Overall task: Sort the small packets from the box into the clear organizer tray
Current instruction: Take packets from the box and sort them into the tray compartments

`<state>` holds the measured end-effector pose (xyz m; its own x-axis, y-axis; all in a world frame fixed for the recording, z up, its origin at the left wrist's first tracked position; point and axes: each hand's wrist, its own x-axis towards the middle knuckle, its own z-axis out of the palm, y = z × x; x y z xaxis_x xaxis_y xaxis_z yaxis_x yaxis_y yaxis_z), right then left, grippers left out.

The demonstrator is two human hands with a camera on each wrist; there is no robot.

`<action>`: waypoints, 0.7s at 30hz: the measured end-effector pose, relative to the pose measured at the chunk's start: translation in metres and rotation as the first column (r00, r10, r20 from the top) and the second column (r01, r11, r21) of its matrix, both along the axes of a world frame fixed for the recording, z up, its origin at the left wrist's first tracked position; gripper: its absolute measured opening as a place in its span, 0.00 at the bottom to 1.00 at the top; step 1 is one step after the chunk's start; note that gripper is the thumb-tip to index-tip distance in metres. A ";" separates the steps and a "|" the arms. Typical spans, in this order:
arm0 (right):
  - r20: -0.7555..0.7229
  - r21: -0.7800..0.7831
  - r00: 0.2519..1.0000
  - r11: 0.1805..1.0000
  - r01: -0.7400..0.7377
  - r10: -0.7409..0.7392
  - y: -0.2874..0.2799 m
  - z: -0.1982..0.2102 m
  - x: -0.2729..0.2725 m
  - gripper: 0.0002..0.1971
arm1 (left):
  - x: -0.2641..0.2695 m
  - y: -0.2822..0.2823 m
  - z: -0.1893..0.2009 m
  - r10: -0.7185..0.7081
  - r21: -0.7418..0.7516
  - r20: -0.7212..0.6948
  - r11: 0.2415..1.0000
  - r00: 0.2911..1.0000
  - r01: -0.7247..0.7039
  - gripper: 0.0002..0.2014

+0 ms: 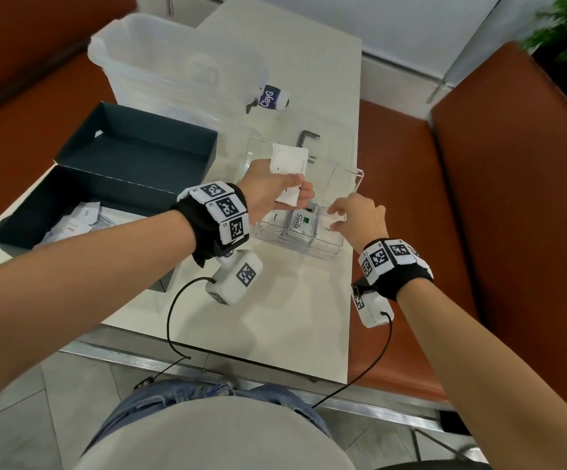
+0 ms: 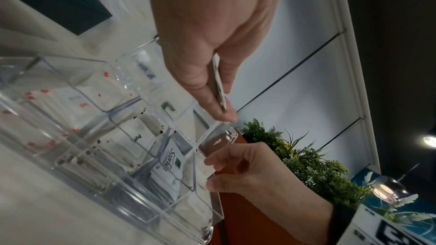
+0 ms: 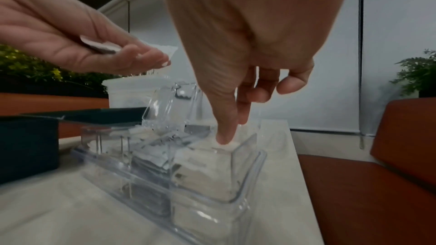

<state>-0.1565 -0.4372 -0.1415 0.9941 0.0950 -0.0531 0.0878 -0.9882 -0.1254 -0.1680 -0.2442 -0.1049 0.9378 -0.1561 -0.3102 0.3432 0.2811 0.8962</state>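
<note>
The clear organizer tray (image 1: 329, 254) sits on the table's right side, with a Stevia packet (image 1: 304, 223) in its middle compartment. My left hand (image 1: 295, 189) hovers above the tray's back and grips a small stack of white packets (image 1: 289, 161), seen edge-on in the left wrist view (image 2: 219, 88). My right hand (image 1: 334, 218) reaches into the right compartment, where thumb and forefinger pinch a white packet (image 3: 226, 145) that stands among others. The dark box (image 1: 105, 191) at the left holds several loose packets (image 1: 71, 225).
The box's lid (image 1: 139, 140) lies open behind it. A white lined bin (image 1: 173, 62), a small bottle (image 1: 272, 96) and a hex key (image 1: 309, 135) stand further back. The table edge runs just right of the tray, over an orange bench (image 1: 411, 232).
</note>
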 end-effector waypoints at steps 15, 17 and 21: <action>-0.306 -0.031 0.951 0.999 0.030 -0.038 0.016 0.022 0.002 0.07 | 0.003 0.005 0.010 0.004 -0.118 -0.114 0.993 0.993 -0.018 0.10; -0.262 -0.024 0.965 1.000 0.017 -0.023 0.017 0.030 0.002 0.07 | 0.004 0.007 0.013 -0.014 -0.173 -0.154 0.985 0.988 -0.013 0.10; 0.013 0.302 0.999 0.952 0.045 -0.052 0.027 0.051 0.001 0.08 | 0.005 0.014 0.017 -0.051 -0.304 -0.210 0.953 0.976 -0.015 0.13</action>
